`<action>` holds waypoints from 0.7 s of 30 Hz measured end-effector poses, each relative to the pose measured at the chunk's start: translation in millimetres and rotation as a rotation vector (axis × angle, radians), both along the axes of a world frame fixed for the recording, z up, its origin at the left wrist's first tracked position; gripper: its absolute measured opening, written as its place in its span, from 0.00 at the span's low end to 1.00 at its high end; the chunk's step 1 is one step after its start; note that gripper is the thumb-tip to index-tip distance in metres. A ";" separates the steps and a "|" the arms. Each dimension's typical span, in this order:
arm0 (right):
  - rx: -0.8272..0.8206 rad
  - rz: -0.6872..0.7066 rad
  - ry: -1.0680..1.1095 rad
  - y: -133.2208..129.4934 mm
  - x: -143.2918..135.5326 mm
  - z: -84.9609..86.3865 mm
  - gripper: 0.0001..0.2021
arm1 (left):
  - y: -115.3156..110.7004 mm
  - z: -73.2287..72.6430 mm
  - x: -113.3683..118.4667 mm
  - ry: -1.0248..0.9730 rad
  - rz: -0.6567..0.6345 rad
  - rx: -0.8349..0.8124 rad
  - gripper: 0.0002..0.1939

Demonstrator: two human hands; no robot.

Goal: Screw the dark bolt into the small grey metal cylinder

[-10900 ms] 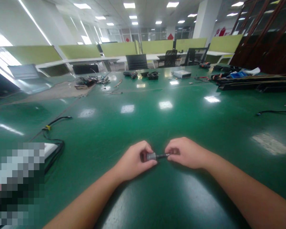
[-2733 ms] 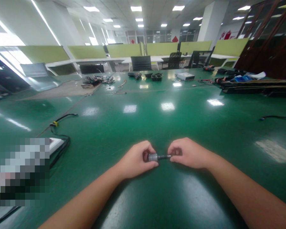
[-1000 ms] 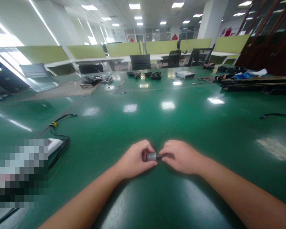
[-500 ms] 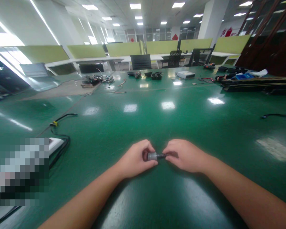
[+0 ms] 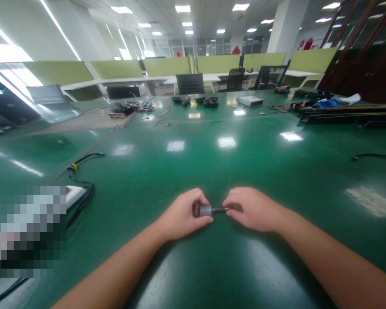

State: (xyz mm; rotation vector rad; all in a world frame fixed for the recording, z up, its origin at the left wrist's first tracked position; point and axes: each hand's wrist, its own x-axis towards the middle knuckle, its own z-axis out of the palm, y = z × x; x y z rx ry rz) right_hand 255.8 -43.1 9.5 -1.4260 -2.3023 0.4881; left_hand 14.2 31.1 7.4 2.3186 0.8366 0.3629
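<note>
A short grey cylinder (image 5: 206,210) lies sideways low over the green table (image 5: 193,167). From its right end a thin dark shaft (image 5: 219,210) points toward the other hand. The thumb and fingers of my left hand (image 5: 185,214) are curled round the cylinder, gripping it from the left. My right hand (image 5: 251,209) pinches the shaft's far end between thumb and forefinger. Its tip is hidden by those fingers, so I cannot tell what kind of part this is.
At left, a black cable (image 5: 91,189) runs beside a white-edged object (image 5: 75,194), partly blurred out. Another cable (image 5: 373,156) lies at right. Along the far side are a white box (image 5: 250,101), dark tools (image 5: 182,101) and a stack of black bars (image 5: 337,115).
My right hand has shifted slightly to the right, and a little more of the dark shaft shows. The left hand and the cylinder stay in place.
</note>
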 end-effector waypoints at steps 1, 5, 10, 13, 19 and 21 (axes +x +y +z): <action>0.000 -0.001 0.000 0.0 0.4 0.1 0.05 | 0.0 0.1 -0.1 0.001 -0.001 -0.001 0.13; -0.011 -0.006 0.003 -0.4 2.1 1.1 0.05 | 0.0 0.8 -0.1 -0.002 -0.007 -0.005 0.13; -0.016 -0.030 -0.002 -1.2 3.9 3.4 0.05 | -0.1 1.5 0.3 -0.004 -0.009 0.004 0.12; -0.027 -0.039 -0.009 -1.9 5.0 5.0 0.05 | 0.1 0.8 0.2 -0.007 -0.006 0.010 0.13; -0.071 -0.067 -0.053 -2.4 12.4 7.8 0.06 | 0.6 -1.1 -0.6 -0.004 -0.007 0.022 0.13; -0.077 -0.086 -0.085 -1.7 16.2 8.3 0.06 | 0.6 -1.5 -1.0 0.000 -0.013 0.025 0.13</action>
